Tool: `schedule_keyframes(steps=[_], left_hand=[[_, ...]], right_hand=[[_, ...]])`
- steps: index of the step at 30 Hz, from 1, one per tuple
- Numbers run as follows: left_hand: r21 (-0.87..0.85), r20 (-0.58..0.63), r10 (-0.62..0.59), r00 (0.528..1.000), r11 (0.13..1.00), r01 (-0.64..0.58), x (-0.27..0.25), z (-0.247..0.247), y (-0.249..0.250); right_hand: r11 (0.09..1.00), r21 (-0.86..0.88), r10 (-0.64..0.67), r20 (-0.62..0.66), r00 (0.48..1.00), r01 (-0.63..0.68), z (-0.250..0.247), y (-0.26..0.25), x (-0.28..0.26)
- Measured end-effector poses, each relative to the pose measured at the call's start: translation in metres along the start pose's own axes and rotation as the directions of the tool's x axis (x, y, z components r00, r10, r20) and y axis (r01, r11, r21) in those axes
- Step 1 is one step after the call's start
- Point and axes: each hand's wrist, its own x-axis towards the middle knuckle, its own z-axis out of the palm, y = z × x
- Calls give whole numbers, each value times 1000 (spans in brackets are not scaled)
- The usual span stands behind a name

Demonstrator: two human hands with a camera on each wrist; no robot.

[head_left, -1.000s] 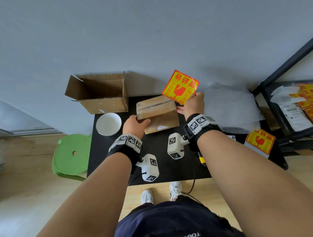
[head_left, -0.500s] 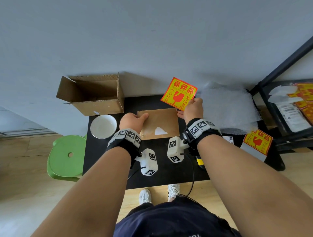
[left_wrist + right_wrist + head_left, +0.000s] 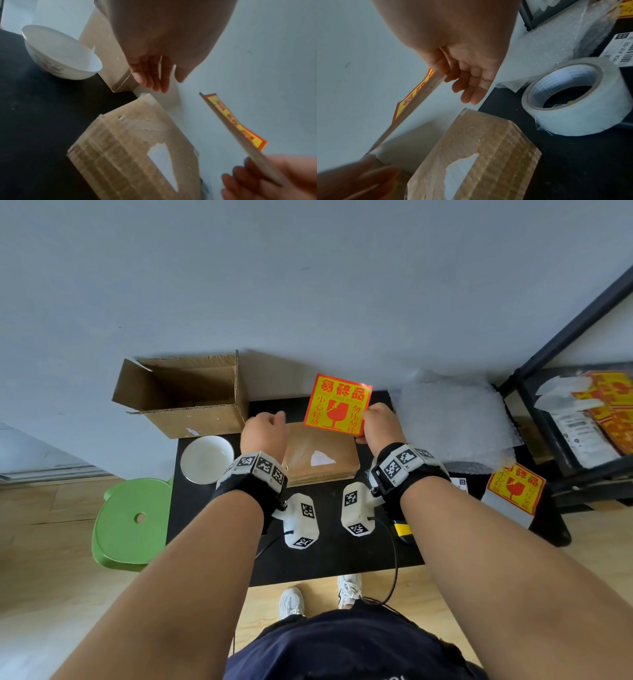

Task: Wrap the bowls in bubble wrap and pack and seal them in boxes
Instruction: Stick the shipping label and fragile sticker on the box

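A taped-shut cardboard box with a torn white patch on top lies flat on the black table. My right hand pinches the right edge of a yellow-and-red fragile sticker and holds it up over the box's far edge. In the right wrist view the thumb and forefinger clamp the sticker. My left hand hovers over the box's left far corner, a little short of the sticker, fingers relaxed and holding nothing. A white bowl stands unwrapped left of the box.
An open cardboard box lies on its side at the back left. Bubble wrap is piled at the back right, with a tape roll beside it. More stickers sit at the right edge. A green stool and a black shelf flank the table.
The sealed box was tipped down flat onto the table. My left hand then let go of it and rose toward the sticker. My right hand kept hold of the sticker.
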Motion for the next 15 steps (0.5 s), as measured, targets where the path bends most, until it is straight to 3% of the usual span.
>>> schedule_keyframes(steps=[3, 9, 15], left_hand=[[-130, 81, 38, 996, 991, -27, -11, -4, 16], [-252, 107, 73, 992, 967, -44, -20, 6, 2], [-99, 113, -71, 991, 992, 82, -29, 8, -13]], right_hand=[[998, -56, -7, 33, 999, 9, 3, 0, -7], [985, -162, -34, 102, 994, 51, 7, 10, -18], [892, -429, -90, 147, 985, 145, 14, 24, -21]])
